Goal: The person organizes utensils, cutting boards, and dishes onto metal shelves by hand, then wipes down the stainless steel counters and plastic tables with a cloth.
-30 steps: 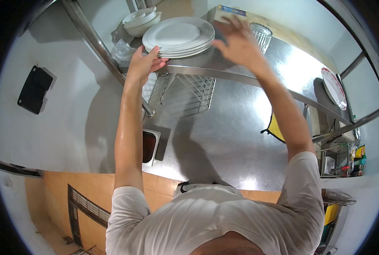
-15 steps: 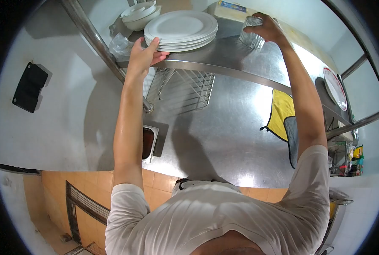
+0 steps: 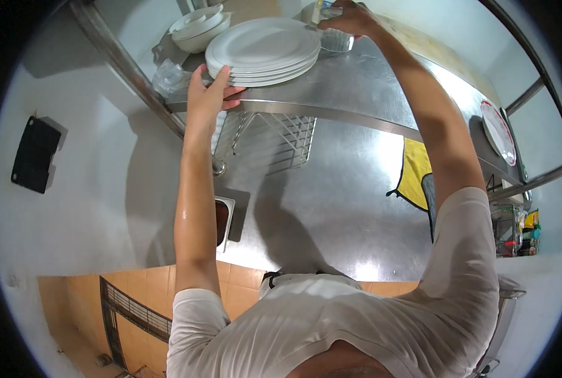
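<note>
A stack of white plates [image 3: 262,47] rests on the raised steel shelf [image 3: 369,94]. At the stack's lower left edge is my left hand [image 3: 210,94], its fingers spread and touching the plates and the shelf edge. My right hand [image 3: 350,20] is wrapped round the top of a clear ribbed glass [image 3: 338,41], just right of the plates. The glass's upper part is hidden by my fingers.
White bowls [image 3: 199,28] and a crumpled plastic bag [image 3: 171,79] lie left of the plates. A red-rimmed plate [image 3: 498,133] is at the right. Below are a wire rack [image 3: 293,135], a yellow cloth [image 3: 413,173] and a metal container [image 3: 225,223].
My right hand and the glass have moved left, close beside the plate stack. My left hand stays at the stack's edge. The view has shifted slightly.
</note>
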Demonstrator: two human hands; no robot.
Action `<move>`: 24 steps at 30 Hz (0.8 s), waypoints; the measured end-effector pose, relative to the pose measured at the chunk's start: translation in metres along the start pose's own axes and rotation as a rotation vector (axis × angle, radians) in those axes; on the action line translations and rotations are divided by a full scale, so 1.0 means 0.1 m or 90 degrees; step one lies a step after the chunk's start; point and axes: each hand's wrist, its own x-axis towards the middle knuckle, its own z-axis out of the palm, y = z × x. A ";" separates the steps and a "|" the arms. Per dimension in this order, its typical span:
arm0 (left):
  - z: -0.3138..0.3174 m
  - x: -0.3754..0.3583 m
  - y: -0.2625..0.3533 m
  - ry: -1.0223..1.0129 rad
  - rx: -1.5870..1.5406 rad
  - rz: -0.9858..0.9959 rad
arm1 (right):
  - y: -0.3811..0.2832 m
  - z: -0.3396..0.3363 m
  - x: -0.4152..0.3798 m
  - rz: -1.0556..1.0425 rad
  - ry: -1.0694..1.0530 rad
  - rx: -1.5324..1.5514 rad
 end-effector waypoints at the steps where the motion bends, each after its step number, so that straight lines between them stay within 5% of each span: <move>1: 0.01 0.00 0.00 -0.001 0.003 0.003 | -0.25 -0.15 -0.18 0.049 0.012 0.031; 6: -0.01 0.00 -0.02 -0.009 0.012 0.011 | -0.47 -0.30 -0.36 0.040 -0.043 0.006; 8: -0.02 0.03 -0.07 0.006 0.021 0.016 | -0.34 -0.15 -0.25 -0.085 -0.068 0.036; 11: -0.07 0.05 -0.11 -0.012 0.017 0.020 | -0.21 -0.04 -0.40 0.031 0.188 0.127; 14: -0.08 0.01 -0.12 -0.023 -0.003 0.036 | -0.09 -0.56 -1.26 -0.179 0.224 -0.053; 15: -0.08 -0.01 -0.11 -0.020 -0.007 0.030 | -0.05 -0.81 -1.58 -0.133 0.094 -0.039; 18: 0.02 -0.42 0.02 -0.023 -0.067 0.055 | 0.70 -1.15 -2.40 -0.099 0.063 -0.232; 21: 0.01 -0.94 -0.10 -0.040 -0.053 0.183 | 1.27 -1.69 -3.34 0.170 0.001 -0.292; 24: 0.06 -1.38 -0.59 -0.100 -0.037 0.215 | 2.01 -1.97 -4.08 0.199 -0.009 -0.271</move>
